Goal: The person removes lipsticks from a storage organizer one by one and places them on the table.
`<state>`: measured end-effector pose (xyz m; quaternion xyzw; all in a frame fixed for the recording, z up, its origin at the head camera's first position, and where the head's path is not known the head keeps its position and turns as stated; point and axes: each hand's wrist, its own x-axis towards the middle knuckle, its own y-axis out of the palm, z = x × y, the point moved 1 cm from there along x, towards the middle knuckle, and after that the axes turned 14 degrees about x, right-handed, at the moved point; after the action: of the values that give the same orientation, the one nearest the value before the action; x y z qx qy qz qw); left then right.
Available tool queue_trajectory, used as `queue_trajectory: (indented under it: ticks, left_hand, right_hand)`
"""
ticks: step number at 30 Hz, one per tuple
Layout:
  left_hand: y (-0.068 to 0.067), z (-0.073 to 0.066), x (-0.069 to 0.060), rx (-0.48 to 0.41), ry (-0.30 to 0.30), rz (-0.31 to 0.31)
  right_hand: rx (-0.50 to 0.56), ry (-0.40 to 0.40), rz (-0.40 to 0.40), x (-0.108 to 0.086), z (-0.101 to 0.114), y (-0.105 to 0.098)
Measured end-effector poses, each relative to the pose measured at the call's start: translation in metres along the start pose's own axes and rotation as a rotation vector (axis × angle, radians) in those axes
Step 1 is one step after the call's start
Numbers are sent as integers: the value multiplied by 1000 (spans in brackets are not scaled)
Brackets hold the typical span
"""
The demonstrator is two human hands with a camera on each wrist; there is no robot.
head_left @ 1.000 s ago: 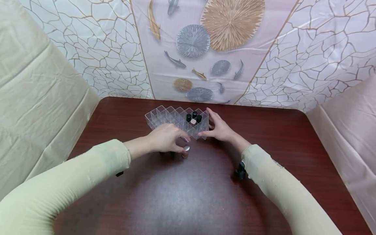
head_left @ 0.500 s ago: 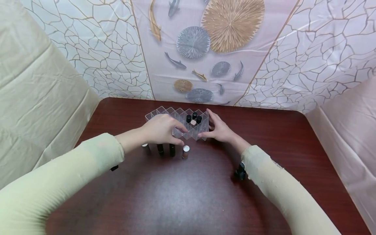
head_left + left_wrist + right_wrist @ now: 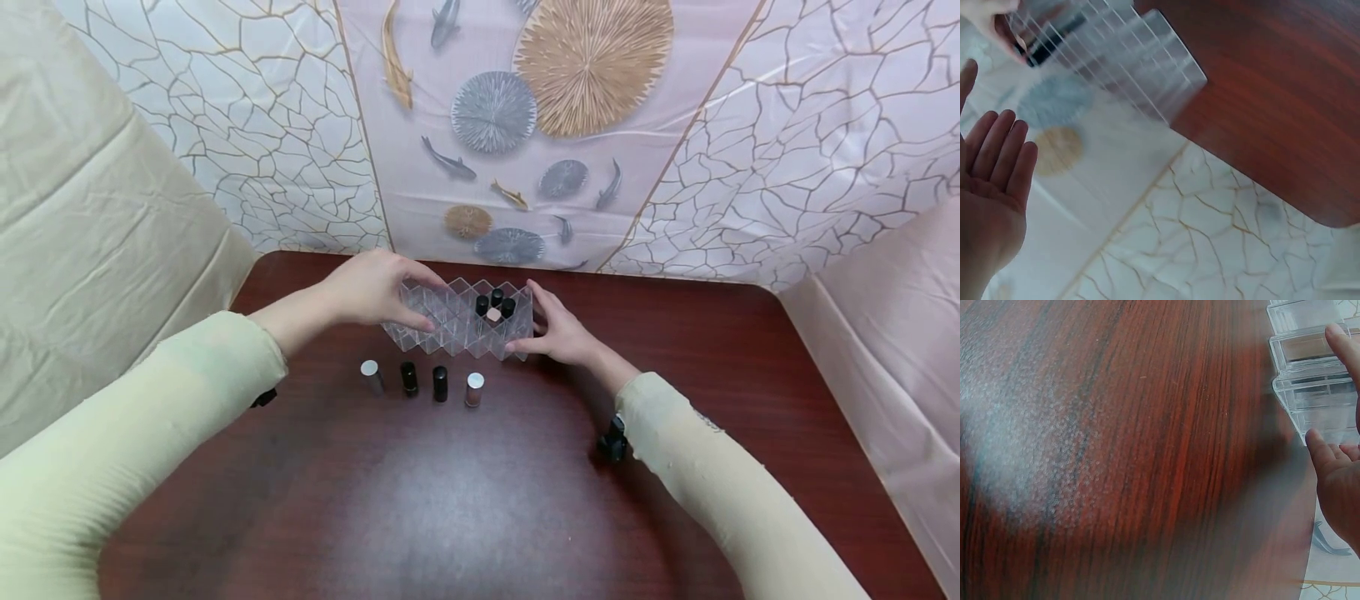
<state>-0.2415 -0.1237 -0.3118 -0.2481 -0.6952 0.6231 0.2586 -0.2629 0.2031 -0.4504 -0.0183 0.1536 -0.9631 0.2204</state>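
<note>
One table carries one rack and eight tubes: three black and one pink-topped inside the rack, two black and two pale-topped outside it. One left grip, one right grip and two sleeves join two gold fish and two gold discs.

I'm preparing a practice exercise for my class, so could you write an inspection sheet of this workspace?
Surface: glossy red-brown table with a pale glare patch.
Job's things: transparent divided organizer holding three black-capped tubes and a pink-topped tube; in front, a row of a silver tube, two black tubes and a white-topped tube.
Clutter: nothing seen.
Hands: left hand at the organizer's left end, holding nothing, contact unclear; right hand grips its right end.
Cables: nothing seen.
Surroundings: patterned wall covering behind; pale fabric at both sides.
</note>
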Motion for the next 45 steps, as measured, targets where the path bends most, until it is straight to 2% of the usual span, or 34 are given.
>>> queue_trajectory:
  ticks: [4,11,17,22,27,34,45]
  left_hand:
    - [-2,16,-2,2,-13,44]
    - [3,39,-3,9,-32,87]
    - [11,57,-5,-17,-58,132]
    - [23,69,-6,-31,-88,142]
    - [36,77,-6,-68,-110,136]
    - [53,87,-8,-80,-155,169]
    - [74,100,-9,-140,-172,172]
  right_hand:
    - [9,-6,-2,1,-1,0]
    - [27,-19,-3,0,-2,0]
    - [39,-23,-9,-1,-1,1]
    - [36,-21,-6,-1,-1,2]
    - [18,-7,-15,-1,-2,1]
    - [22,-2,-12,1,-2,0]
    - [35,-17,-5,1,-2,1]
